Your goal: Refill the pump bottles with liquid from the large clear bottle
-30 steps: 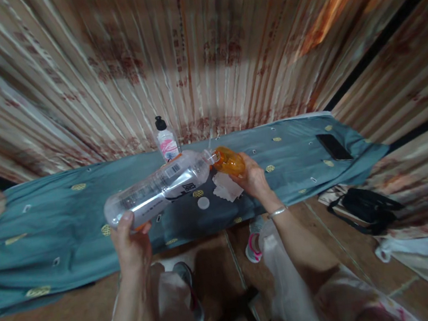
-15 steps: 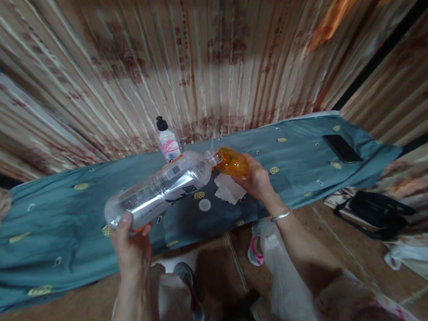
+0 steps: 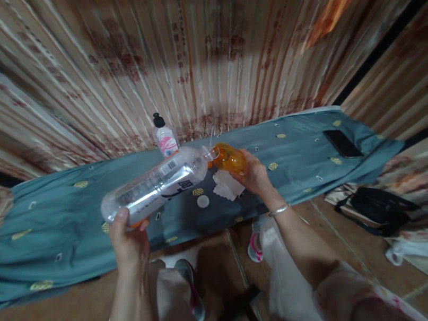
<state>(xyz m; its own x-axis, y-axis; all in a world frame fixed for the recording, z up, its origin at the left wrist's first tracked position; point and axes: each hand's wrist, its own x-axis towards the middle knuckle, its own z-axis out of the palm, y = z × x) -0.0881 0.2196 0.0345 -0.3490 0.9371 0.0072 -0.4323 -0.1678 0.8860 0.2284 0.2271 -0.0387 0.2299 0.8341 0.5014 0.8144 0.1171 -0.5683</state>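
Observation:
My left hand [image 3: 130, 242] is closed round the base of a large clear plastic bottle [image 3: 157, 185], tilted with its neck to the right. Closed on a small orange bottle [image 3: 230, 158], my right hand [image 3: 255, 175] holds it tipped so that its mouth meets the clear bottle's open neck. The two mouths touch or nearly touch; I cannot tell which. Below them, a crumpled white tissue [image 3: 227, 185] and a round white cap [image 3: 203, 201] lie on the cloth. A pump-top bottle with a pink label [image 3: 165, 138] stands behind the clear bottle.
A teal patterned cloth [image 3: 65, 215] covers the narrow table. Toward its right end lies a black phone [image 3: 342, 143]. On the floor at the right is a black bag [image 3: 378, 208]. A pleated curtain [image 3: 197, 50] hangs behind the table.
The view has shifted slightly. Both hands keep their hold, and the two bottles stay mouth to mouth at nearly the same tilt.

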